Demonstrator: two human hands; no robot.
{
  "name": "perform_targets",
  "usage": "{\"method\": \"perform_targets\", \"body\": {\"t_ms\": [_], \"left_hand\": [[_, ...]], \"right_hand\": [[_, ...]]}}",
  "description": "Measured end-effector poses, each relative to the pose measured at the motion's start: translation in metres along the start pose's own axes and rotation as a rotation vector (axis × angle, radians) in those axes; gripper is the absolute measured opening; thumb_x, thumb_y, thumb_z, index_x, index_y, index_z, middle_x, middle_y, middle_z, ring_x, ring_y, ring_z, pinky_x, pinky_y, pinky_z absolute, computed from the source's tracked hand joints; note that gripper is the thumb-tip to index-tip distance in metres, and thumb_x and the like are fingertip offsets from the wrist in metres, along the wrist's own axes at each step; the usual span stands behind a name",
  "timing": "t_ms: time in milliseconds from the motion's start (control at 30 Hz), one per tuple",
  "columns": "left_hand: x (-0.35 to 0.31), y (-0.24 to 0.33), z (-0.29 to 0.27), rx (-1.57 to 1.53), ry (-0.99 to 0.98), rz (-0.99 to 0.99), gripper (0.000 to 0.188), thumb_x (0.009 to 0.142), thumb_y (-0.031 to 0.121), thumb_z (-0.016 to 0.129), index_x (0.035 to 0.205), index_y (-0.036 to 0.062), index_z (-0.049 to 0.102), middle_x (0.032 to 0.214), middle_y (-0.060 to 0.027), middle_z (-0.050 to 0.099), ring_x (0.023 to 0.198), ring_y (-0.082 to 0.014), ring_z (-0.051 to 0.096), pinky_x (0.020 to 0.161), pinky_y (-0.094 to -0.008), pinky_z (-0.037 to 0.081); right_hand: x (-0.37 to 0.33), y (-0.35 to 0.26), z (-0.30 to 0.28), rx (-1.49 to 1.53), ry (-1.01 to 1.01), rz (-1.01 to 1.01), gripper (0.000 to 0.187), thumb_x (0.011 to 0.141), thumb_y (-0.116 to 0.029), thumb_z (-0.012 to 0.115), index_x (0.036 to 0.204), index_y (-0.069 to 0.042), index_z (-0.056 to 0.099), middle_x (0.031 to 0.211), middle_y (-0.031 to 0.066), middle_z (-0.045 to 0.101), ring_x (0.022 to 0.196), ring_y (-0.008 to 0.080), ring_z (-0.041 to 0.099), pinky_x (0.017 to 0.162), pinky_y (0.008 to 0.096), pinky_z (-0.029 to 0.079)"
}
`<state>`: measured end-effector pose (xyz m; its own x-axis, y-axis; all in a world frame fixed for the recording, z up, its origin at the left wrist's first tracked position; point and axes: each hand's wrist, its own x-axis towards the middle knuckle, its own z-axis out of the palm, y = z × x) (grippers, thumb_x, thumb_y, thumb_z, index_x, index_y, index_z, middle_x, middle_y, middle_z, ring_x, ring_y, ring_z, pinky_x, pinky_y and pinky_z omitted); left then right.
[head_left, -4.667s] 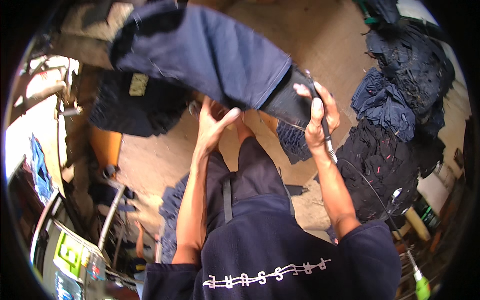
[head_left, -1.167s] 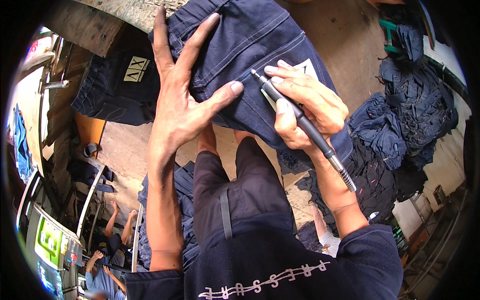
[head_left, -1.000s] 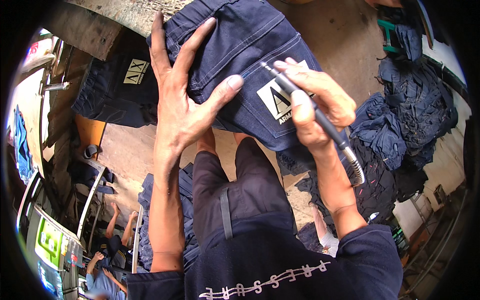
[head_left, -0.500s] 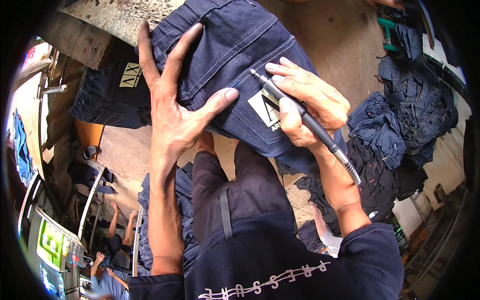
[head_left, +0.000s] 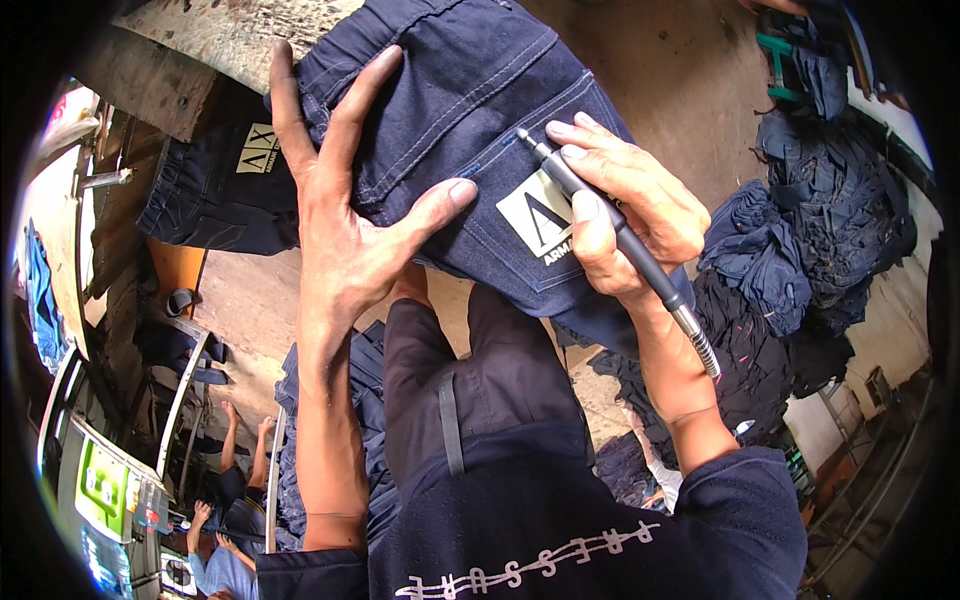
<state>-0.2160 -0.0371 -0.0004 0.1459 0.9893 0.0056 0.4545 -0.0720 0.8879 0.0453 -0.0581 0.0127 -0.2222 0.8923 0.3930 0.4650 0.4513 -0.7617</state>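
Dark navy jeans [head_left: 430,130] with an elastic waist lie over the end of a worn board in front of me. My left hand [head_left: 345,215] presses flat on them, fingers spread wide, thumb beside the back pocket. My right hand [head_left: 640,205] grips a black pen-shaped rotary tool handpiece [head_left: 635,250] with a spring-like metal cable end. Its metal tip is at the pocket's upper hem, where short bright-blue patches show along the stitching. A cream printed patch [head_left: 512,212] sits on the pocket, partly hidden by my right hand and the tool.
Another pair of dark jeans [head_left: 225,190] hangs beside the wooden board [head_left: 235,35] at left. Heaps of dark garments [head_left: 830,220] lie on the floor at right. More denim [head_left: 365,440] is bunched by my left leg. Other people's limbs [head_left: 230,450] show at lower left.
The handpiece tip has shifted slightly right and up along the pocket hem. A fresh blue patch shows behind it. My left hand has stayed nearly in place.
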Motion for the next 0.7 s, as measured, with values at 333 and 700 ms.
{"method": "perform_targets", "body": {"t_ms": [333,700], "left_hand": [[-0.010,-0.003,-0.003,0.149,0.063,0.058,0.087,0.073,0.040,0.101,0.153,0.0242,0.070,0.173,-0.0190,0.032,0.156,-0.0411,0.044,0.128,-0.0523,0.040],[-0.026,0.013,-0.028,0.409,0.088,-0.048,0.109,0.077,0.054,0.097,0.171,0.0257,0.049,0.187,-0.0226,-0.003,0.172,-0.0445,0.005,0.136,-0.0598,0.017]], "right_hand": [[-0.017,-0.004,-0.001,0.237,0.156,0.198,0.035,0.104,-0.009,0.058,0.130,0.013,0.066,0.130,0.0331,0.073,0.125,0.0428,0.073,0.120,0.0543,0.051],[-0.012,-0.035,0.013,0.271,0.112,0.169,0.033,0.102,-0.012,0.061,0.125,0.011,0.069,0.123,0.0322,0.076,0.122,0.0424,0.075,0.118,0.0600,0.052]]}}
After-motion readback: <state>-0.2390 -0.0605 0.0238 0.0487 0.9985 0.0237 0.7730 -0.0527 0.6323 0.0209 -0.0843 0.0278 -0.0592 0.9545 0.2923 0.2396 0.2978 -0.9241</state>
